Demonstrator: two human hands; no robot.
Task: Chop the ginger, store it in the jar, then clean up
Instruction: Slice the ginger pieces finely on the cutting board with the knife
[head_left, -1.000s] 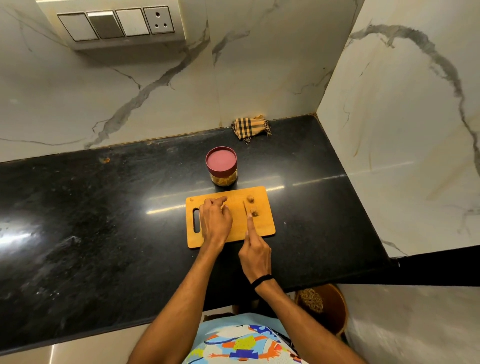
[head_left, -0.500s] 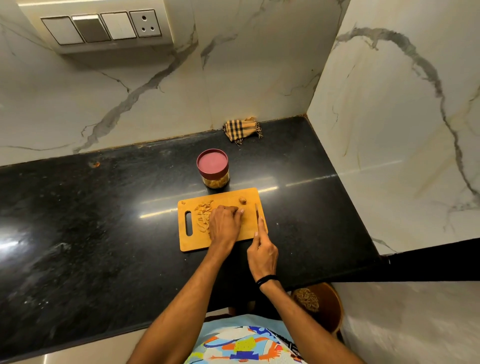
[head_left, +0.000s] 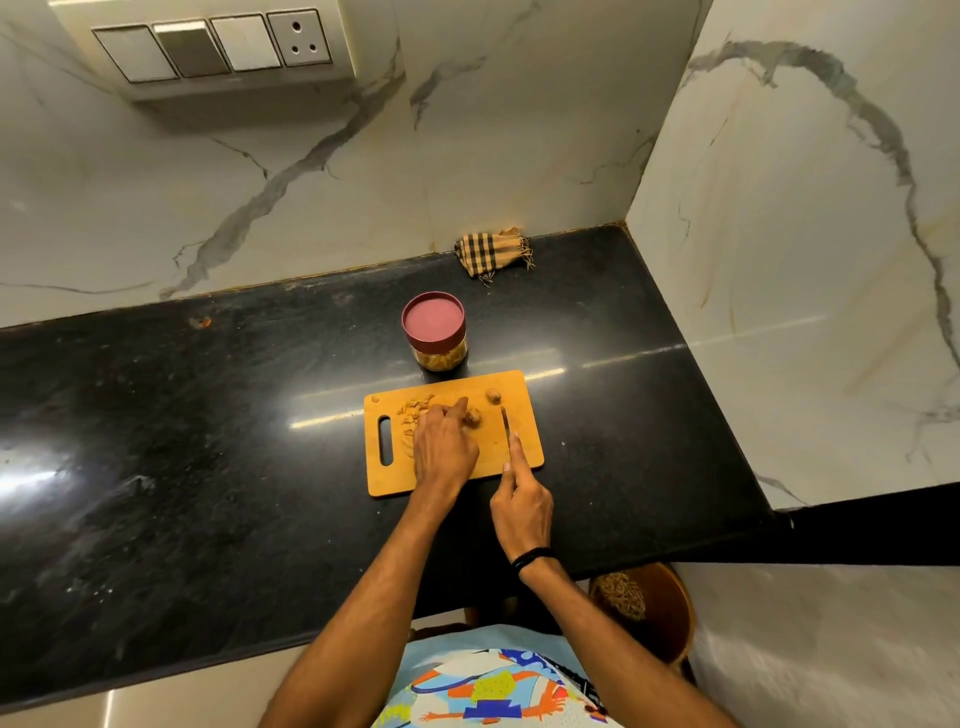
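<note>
- Since a second ago, the left hand has shifted right, uncovering the chopped ginger; its curled fingertips hold a ginger piece mid-board.
- Gripped by the right hand, forefinger along the spine, the knife stands just right of that piece, apart.
- Near the far edge of the cutting board lies a ginger knob.
- Just behind the board stands the lidded jar, on the black countertop.

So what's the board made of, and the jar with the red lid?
The chopping board looks like wood or bamboo: matte, even honey colour, though plastic is possible. The jar seems clear plastic or glass, since the contents show through; its lid looks like matte maroon plastic.
</note>
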